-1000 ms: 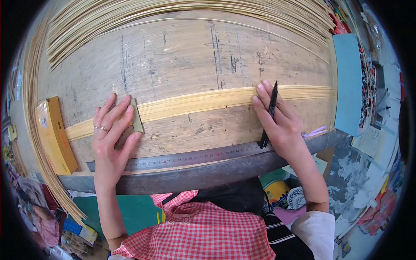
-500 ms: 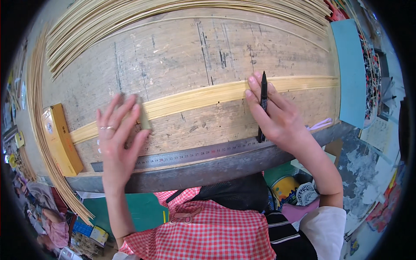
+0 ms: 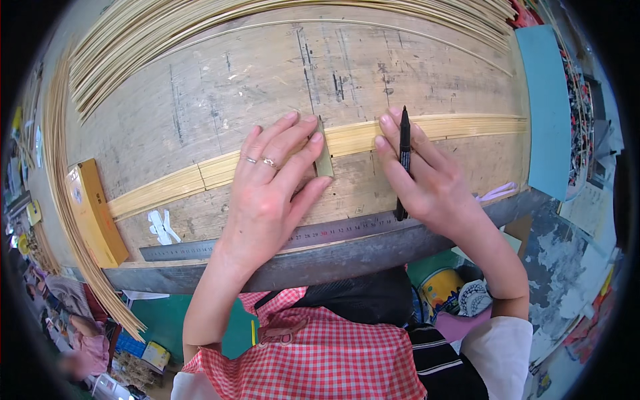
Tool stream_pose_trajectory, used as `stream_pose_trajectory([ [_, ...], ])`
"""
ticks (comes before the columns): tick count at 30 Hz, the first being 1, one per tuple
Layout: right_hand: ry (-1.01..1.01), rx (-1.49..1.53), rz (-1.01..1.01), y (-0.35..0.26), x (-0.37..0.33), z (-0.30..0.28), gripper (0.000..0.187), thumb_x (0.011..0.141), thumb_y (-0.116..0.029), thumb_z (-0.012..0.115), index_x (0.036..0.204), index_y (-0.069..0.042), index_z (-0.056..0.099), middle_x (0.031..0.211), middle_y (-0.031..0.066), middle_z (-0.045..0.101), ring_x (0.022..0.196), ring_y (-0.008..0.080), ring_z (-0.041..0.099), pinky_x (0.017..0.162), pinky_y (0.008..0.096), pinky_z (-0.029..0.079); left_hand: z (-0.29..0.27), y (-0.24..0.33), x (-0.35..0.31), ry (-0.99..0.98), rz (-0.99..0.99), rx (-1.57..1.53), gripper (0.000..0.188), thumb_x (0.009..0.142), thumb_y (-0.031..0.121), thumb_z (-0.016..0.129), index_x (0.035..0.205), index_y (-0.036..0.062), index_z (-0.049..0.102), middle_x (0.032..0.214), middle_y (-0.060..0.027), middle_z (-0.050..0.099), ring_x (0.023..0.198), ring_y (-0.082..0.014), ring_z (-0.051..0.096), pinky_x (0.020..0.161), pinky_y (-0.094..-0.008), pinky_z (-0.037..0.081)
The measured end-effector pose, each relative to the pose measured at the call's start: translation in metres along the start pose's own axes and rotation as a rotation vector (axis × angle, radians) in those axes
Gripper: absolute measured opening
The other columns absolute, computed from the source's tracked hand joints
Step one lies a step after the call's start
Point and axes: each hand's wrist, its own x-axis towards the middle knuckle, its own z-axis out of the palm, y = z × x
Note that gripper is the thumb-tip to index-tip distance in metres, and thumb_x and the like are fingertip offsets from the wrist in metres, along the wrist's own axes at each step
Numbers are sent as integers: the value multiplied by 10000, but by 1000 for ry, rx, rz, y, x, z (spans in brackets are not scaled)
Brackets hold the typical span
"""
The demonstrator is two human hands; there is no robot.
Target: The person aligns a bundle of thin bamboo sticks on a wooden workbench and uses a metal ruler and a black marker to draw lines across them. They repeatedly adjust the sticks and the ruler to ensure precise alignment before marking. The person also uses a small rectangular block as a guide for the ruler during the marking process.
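A flat row of thin pale wooden strips (image 3: 160, 189) runs across the table. Near its middle, my left hand (image 3: 270, 177) grips a short greenish flat bar (image 3: 324, 159) between thumb and fingers, laid crosswise over the row. A dark line crosses the strips left of this hand. My right hand (image 3: 430, 177) rests its fingertips on the row farther right, holding a black marker pen (image 3: 405, 143) between its fingers, tip pointing away from me. A steel ruler (image 3: 340, 230) lies along the near table edge, partly hidden by my left wrist.
A large bundle of thin sticks (image 3: 200, 30) lies across the back, and another bundle (image 3: 59, 153) runs down the left side. A yellow box (image 3: 97, 217) stands at left near a white scrap (image 3: 162, 227). At right is a blue panel (image 3: 545, 110).
My left hand has moved right along the strips with the short greenish bar, uncovering a dark line and the white scrap. My right hand stays in place with the marker pen.
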Motion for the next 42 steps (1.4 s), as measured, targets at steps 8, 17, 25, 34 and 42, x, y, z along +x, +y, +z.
stream_pose_trajectory([
  [8, 188, 321, 151, 5, -3, 4, 407, 930, -237, 668, 1212, 55, 649, 1193, 207, 714, 1126, 328, 693, 887, 390, 581, 1, 0, 0, -8, -6, 12, 548, 744, 118, 839, 1266, 65, 683, 1405, -84, 615, 1372, -326, 520, 1156, -526, 361],
  [17, 370, 1138, 562, -31, 6, -4, 709, 1003, -535, 460, 1375, 58, 571, 814, 68, 642, 685, 141, 591, 688, 280, 493, 1, 1, 1, -14, -11, 31, 572, 731, 105, 843, 1277, 60, 678, 1402, -89, 625, 1372, -325, 523, 1155, -520, 364],
  [25, 374, 1019, 690, -47, 16, 15, 314, 847, -10, 726, 1159, 8, 697, 959, 162, 745, 793, 247, 748, 693, 313, 570, 1, 1, 2, -2, -20, 20, 553, 715, 92, 853, 1240, 55, 683, 1391, -97, 640, 1363, -329, 536, 1151, -515, 371],
  [34, 410, 856, 523, -43, 23, 23, 317, 829, 8, 762, 1141, 5, 702, 980, 176, 747, 840, 287, 757, 703, 336, 590, 2, 1, 1, 13, -14, 16, 555, 690, 68, 847, 1219, 39, 682, 1386, -109, 641, 1357, -339, 540, 1147, -517, 376],
  [42, 393, 864, 510, -42, 25, 23, 319, 832, 21, 755, 1145, 12, 693, 985, 175, 743, 837, 288, 754, 702, 338, 589, 3, 1, 1, 16, -8, 17, 547, 681, 45, 840, 1206, 32, 686, 1379, -118, 644, 1352, -344, 544, 1142, -517, 379],
])
